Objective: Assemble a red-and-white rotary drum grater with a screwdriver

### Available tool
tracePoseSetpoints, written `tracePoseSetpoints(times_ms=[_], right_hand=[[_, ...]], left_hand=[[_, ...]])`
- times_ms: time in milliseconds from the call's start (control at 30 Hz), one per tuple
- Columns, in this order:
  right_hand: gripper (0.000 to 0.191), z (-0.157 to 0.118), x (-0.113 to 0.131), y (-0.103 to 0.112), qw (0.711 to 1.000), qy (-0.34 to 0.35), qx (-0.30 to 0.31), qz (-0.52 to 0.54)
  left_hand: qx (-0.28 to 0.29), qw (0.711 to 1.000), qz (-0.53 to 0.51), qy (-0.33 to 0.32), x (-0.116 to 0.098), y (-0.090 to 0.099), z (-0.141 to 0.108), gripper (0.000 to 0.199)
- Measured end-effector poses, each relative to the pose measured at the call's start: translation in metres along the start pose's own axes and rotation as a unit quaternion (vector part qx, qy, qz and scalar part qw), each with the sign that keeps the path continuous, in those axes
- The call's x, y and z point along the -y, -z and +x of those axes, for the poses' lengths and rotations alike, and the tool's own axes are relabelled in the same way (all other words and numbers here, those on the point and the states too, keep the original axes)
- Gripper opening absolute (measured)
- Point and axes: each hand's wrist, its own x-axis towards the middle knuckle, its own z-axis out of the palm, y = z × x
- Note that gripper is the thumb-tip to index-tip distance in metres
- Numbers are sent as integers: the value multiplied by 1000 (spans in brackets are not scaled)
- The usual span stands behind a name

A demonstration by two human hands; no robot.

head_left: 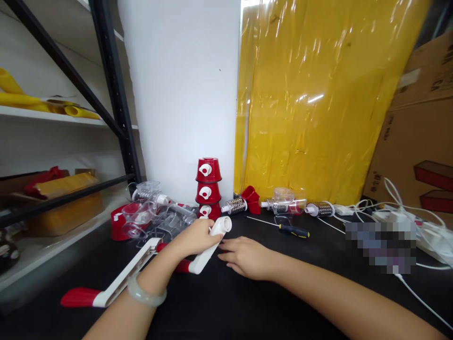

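Observation:
My left hand [198, 237] is closed around a white crank handle [204, 259] with a red grip, its round socket end tilted up and to the right. Just right of it, my right hand [246, 257] has its fingers stretched out and apart, low over the black table, fingertips close to the handle. A speck of red shows by those fingertips, too small to name. Under my left forearm lies a second crank handle [123, 278], white with a red grip. Behind my hands rises a stack of red bases [208, 190] with white knobs.
Clear plastic housings [170, 219] pile up at the left, next to a red base [118, 224]. Metal grater drums [236, 206] line the back. A screwdriver [293, 230] lies right of centre. White cables [364, 208] and a cardboard box [414, 141] fill the right side; shelves [53, 115] stand left.

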Motion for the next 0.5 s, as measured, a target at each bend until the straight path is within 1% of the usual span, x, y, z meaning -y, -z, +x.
tracePoseSetpoints(times_ms=[67,133,233,300,400,500], right_hand=[[32,7,-8,-2,1000,2,-3,0],[31,7,-15,-4,1000,-8,-8,-2],[31,1,-21,-5,1000,-22,-13,1],[30,-4,-24,-1,1000,-22,-21,6],[28,-6,-30,15,997,-29,-66,-9],[27,5,-41,46,989,-52,-129,-44]], left_hand=[[6,1000,18,0,0,0,-2,25],[14,999,43,0,-1,0,-4,24],[30,996,82,-1,-4,-2,-9,25],[38,993,108,-1,-5,-4,-10,26],[44,989,140,-1,-6,-5,-11,27],[42,985,166,0,-6,-6,-12,30]])
